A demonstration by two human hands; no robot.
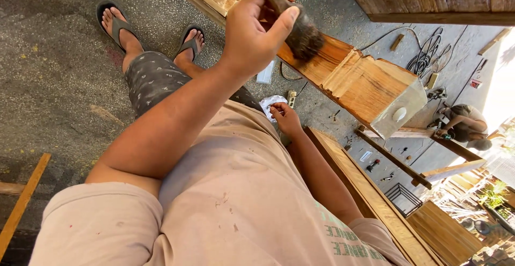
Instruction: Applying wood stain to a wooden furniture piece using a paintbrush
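Your left hand point(252, 35) is raised toward the far side of the scene, fingers closed tight around the handle of a paintbrush point(298, 30), thumb pressed along the handle. The dark bristles touch the top face of a long wooden post point(354, 81) that runs from far left down to the right. The wood looks darker and wetter where the bristles meet it, and paler at the square end point(399, 113) on the right. Your right hand point(284, 118) hangs lower and nearer to you, fingers loosely curled, just beside a crumpled white cloth point(271, 104). You cannot tell from here whether it grips anything. Close below that hand, a second long plank point(370, 196) stretches off to the near right. Your feet, in dark flip-flops point(115, 24), stand on the speckled concrete floor point(53, 83) at the far left. On the floor to the right of the post lie coiled black cables point(424, 56) and scattered small tools, with a black wire rack point(402, 197) nearer. Another person point(464, 126) crouches at the right edge, well apart from you.
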